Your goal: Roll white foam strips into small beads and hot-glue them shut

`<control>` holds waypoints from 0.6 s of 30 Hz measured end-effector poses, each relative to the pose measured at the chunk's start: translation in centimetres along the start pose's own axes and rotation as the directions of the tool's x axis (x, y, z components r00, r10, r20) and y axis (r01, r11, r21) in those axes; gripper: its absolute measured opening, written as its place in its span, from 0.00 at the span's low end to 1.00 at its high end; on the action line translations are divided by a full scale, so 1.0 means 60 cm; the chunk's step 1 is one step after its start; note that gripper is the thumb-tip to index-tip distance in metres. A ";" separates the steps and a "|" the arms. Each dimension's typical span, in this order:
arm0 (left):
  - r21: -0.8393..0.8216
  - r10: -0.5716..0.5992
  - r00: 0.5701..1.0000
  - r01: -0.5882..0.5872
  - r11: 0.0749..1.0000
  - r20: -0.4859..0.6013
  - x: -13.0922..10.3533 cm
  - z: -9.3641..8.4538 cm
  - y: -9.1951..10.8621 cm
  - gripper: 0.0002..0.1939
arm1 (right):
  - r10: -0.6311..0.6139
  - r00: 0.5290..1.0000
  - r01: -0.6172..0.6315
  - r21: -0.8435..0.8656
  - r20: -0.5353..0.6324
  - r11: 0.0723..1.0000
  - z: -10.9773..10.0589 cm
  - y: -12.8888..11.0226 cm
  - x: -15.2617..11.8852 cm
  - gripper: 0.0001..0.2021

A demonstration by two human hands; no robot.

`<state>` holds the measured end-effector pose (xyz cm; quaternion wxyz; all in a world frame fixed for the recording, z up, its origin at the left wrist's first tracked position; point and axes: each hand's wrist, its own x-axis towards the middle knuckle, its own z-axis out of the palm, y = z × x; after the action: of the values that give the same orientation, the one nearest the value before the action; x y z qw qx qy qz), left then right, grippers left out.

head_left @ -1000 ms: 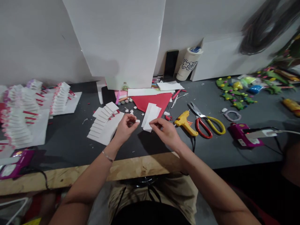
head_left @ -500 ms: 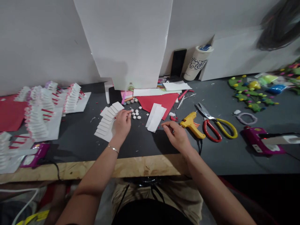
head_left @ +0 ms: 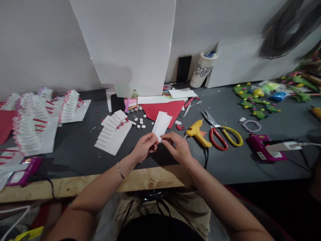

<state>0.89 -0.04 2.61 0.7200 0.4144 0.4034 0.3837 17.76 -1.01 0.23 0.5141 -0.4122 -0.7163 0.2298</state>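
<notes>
My left hand (head_left: 146,147) is closed, thumb and fingertips pressed together, over the table's front part. Whatever sits in that pinch is too small or hidden. Close beside it, fingertips nearly meeting, my right hand (head_left: 177,147) is also pinched; what it holds cannot be made out. Just beyond both hands lie overlapping white strips (head_left: 162,123), their near ends by the fingertips. Left of my left hand is a white card with stepped white strips (head_left: 109,135) and small red pieces. Several small white balls (head_left: 141,122) lie between that card and the strips.
A yellow glue gun (head_left: 199,133) and scissors with red and yellow handles (head_left: 220,132) lie to the right. Red sheet (head_left: 164,109) lies behind the strips. Purple power sockets (head_left: 265,149) sit at the right. White stepped pieces (head_left: 31,124) stand at the left. A cup (head_left: 202,72) leans behind.
My left hand has moved right, from the white balls to beside my right hand. The right hand stays near the strips, its fingertips now close to the left's. The view has shifted slightly.
</notes>
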 end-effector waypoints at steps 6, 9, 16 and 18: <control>-0.097 -0.099 0.990 0.109 0.989 0.103 0.000 0.001 -0.012 0.27 | -0.008 1.000 0.008 0.025 -0.004 1.000 0.006 -0.007 -0.005 0.06; -0.108 -0.137 0.982 0.152 0.983 0.133 0.002 0.000 -0.018 0.29 | -0.007 1.000 0.007 0.024 -0.005 1.000 0.005 -0.008 -0.006 0.06; -0.126 -0.194 0.963 0.219 0.968 0.185 0.000 -0.001 -0.017 0.28 | -0.032 0.999 0.031 -0.040 -0.026 0.999 0.006 -0.009 -0.007 0.06; -0.127 -0.203 0.961 0.228 0.965 0.186 0.000 -0.001 -0.016 0.28 | -0.069 0.997 0.067 -0.091 -0.028 0.994 0.006 -0.009 -0.007 0.06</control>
<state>1.01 -0.39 1.70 0.8182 0.3452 0.3533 0.2942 17.31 -1.60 0.27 0.5136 -0.4137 -0.7315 0.1733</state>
